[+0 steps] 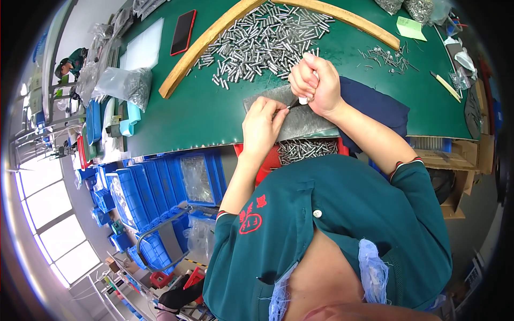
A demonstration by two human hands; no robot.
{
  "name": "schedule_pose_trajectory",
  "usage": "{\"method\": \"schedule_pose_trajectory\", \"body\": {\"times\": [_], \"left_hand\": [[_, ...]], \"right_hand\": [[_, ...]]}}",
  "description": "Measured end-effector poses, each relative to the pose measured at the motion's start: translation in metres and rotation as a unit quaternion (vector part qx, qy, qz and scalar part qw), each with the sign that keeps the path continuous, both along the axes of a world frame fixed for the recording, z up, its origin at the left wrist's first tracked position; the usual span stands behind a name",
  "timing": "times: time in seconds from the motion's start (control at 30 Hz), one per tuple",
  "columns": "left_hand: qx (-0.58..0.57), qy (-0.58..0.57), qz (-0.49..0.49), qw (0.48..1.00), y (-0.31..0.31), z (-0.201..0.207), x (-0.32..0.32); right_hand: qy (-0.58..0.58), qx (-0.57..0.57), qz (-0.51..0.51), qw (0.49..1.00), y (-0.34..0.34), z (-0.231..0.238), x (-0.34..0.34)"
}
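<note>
Your left grip point(259, 125) is nearly closed, thumb and forefinger pinched together on a small metal pin point(289, 107), which pokes out from the fingertips toward your other hand. Your right grip point(317, 85) is clenched in a fist around a white-handled tool point(303, 100); its dark end points down and left, right beside the pin, but you cannot tell from here whether the two touch. Directly beneath both grips lies a grey pad point(308, 125) on the green counter point(214, 115). Just beyond your grips spreads a heap of metal pins point(251, 48), bordered on the left by one wooden strip point(205, 43) and at the far right by another strip point(345, 17). Nearer your body than the grips, below the counter's edge, a red bin point(270, 159) holds more pins. A navy cloth point(375, 101) lies just right of your right grip, partly under that forearm. Farther off, beyond your left grip and to its left, rests a red-edged phone point(183, 33).
</note>
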State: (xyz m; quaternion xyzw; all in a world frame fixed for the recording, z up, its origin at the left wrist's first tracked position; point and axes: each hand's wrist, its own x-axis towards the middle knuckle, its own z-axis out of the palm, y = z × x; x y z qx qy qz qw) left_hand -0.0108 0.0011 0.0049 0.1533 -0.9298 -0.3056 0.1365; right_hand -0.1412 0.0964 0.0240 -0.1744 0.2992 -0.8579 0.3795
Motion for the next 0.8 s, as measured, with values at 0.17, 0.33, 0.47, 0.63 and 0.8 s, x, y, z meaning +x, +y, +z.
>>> {"method": "schedule_pose_trajectory", "body": {"times": [0.17,0.33,0.47,0.63,0.8], "left_hand": [[0.004,0.007,-0.009,1.000,-0.002,-0.002,-0.001],[-0.033,0.018,-0.020,0.999,-0.001,0.003,-0.002],[-0.012,0.007,-0.041,0.999,-0.003,0.005,0.000],[0.050,-0.049,-0.161,0.984,-0.009,0.030,0.001],[-0.107,0.014,-0.012,0.994,-0.031,0.014,-0.040]], "right_hand": [[0.011,-0.007,-0.002,1.000,-0.002,0.001,0.003],[0.213,0.022,-0.007,0.977,0.002,-0.002,0.018],[0.096,0.045,-0.012,0.994,-0.002,-0.003,0.008],[-0.128,0.043,-0.031,0.990,-0.004,0.004,-0.008],[-0.084,0.026,-0.027,0.996,-0.002,-0.002,-0.008]]}}
